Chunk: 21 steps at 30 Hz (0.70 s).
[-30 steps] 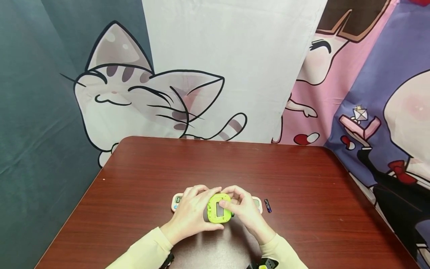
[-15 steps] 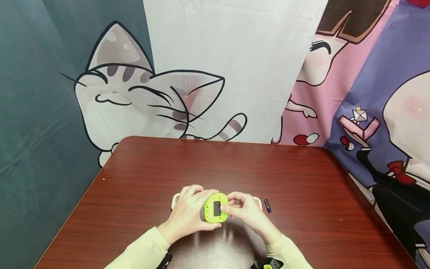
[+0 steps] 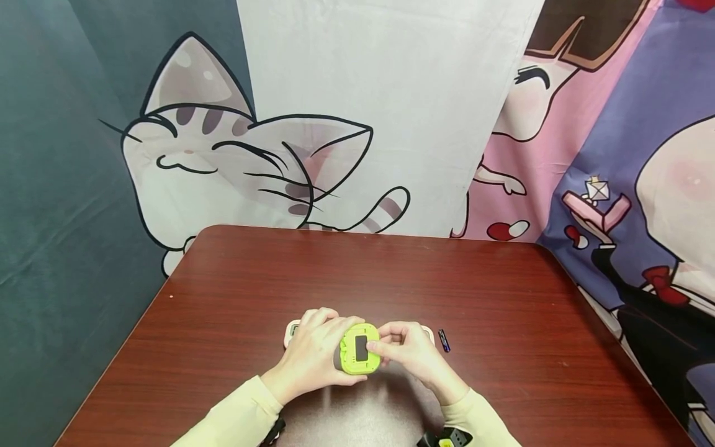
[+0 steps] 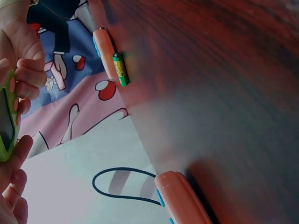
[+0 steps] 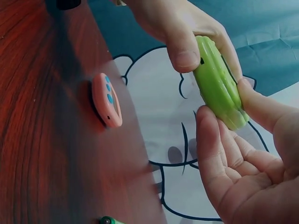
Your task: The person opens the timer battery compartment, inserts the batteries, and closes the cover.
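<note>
A lime-green rounded handheld device [image 3: 349, 356], like a small digital timer, is raised in front of the person with a dark rectangular window on its face. My left hand [image 3: 315, 351] grips it from the left, thumb below and fingers above. From the right, my right hand [image 3: 416, 354] pinches the device's edge, its thumb tip beside the window. The right wrist view shows the green device [image 5: 218, 86] edge-on, with the left hand [image 5: 184, 42] on its upper end and the right thumb and fingertips at its lower end. Most of its back is hidden.
Pale timers with blue buttons stand behind the hands: one timer [image 3: 290, 334] left, another timer [image 3: 429, 334] right, both partly covered. A battery [image 3: 444, 341] lies beside the right one on the brown table [image 3: 503, 292]. A cartoon-printed cloth [image 3: 419, 93] hangs behind.
The green device has shifted slightly left in the left hand's grip. The right thumb has slid from over its window to the right edge, and the right hand has drawn slightly right.
</note>
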Motion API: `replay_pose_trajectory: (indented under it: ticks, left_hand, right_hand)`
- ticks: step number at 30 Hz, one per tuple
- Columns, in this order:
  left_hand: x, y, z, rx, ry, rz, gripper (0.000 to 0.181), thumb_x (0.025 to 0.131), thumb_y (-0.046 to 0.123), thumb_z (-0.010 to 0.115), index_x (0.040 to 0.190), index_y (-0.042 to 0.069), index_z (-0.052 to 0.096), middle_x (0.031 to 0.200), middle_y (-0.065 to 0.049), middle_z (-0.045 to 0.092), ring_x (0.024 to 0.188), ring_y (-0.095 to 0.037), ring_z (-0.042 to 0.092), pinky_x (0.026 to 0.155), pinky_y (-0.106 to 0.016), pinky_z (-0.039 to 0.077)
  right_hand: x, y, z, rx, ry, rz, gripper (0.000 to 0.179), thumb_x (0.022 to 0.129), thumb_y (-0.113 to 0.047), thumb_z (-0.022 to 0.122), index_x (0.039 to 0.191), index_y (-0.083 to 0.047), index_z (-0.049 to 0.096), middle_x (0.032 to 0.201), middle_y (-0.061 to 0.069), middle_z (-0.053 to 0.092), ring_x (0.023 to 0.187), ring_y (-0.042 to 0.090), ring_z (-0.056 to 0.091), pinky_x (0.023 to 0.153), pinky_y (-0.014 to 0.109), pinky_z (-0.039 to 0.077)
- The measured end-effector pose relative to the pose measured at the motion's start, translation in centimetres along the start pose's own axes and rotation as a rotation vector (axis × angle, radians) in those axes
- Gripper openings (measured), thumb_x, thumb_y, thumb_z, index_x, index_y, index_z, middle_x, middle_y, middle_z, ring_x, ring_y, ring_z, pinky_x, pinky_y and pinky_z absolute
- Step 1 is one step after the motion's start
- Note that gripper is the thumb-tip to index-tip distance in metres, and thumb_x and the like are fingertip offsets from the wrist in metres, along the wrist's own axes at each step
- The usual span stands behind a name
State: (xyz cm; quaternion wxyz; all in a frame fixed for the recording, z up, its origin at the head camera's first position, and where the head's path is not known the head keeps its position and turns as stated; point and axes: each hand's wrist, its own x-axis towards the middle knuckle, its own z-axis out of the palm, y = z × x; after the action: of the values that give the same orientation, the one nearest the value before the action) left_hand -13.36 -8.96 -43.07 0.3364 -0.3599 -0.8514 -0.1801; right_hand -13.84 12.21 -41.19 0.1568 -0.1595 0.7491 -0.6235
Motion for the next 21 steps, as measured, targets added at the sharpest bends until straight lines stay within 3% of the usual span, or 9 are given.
replay_pose_trajectory:
  ticks: [3, 11, 16, 21]
  left_hand:
    - [-0.1, 0.03, 0.02, -0.003, 0.008, 0.005, 0.078, 0.05, 0.062, 0.08, 0.112, 0.018, 0.061, 0.092, 0.01, 0.064, 0.089, -0.017, 0.049, 0.079, -0.035, 0.037]
    - [-0.31, 0.21, 0.08, -0.038, 0.018, -0.01, 0.075, 0.05, 0.06, 0.08, 0.111, 0.02, 0.061, 0.09, 0.012, 0.063, 0.087, -0.015, 0.049, 0.077, -0.034, 0.037]
    - [-0.5, 0.18, 0.09, -0.058, 0.024, -0.018, 0.076, 0.05, 0.06, 0.081, 0.112, 0.019, 0.062, 0.091, 0.012, 0.063, 0.086, -0.015, 0.048, 0.076, -0.033, 0.036]
    - [-0.51, 0.09, 0.03, -0.06, 0.014, -0.025, 0.077, 0.05, 0.06, 0.081, 0.112, 0.019, 0.062, 0.091, 0.013, 0.063, 0.087, -0.014, 0.047, 0.078, -0.034, 0.036]
  right_hand:
    - [-0.07, -0.05, -0.08, -0.029, -0.002, -0.008, 0.026, 0.082, -0.01, 0.071, 0.095, 0.011, 0.065, 0.075, 0.013, 0.068, 0.056, 0.01, 0.06, 0.06, 0.041, 0.056]
    - [-0.11, -0.25, -0.28, -0.083, 0.017, 0.008, 0.024, 0.08, -0.013, 0.074, 0.094, 0.006, 0.069, 0.074, 0.013, 0.07, 0.053, 0.011, 0.061, 0.058, 0.03, 0.055]
    - [-0.15, -0.05, -0.15, -0.029, 0.032, 0.025, 0.026, 0.078, -0.01, 0.074, 0.094, 0.01, 0.068, 0.073, 0.013, 0.07, 0.052, 0.01, 0.061, 0.057, 0.031, 0.055]
    - [-0.17, 0.47, -0.36, 0.081, -0.011, 0.034, 0.03, 0.08, -0.005, 0.07, 0.098, 0.018, 0.063, 0.078, 0.011, 0.071, 0.06, 0.01, 0.064, 0.059, 0.032, 0.056]
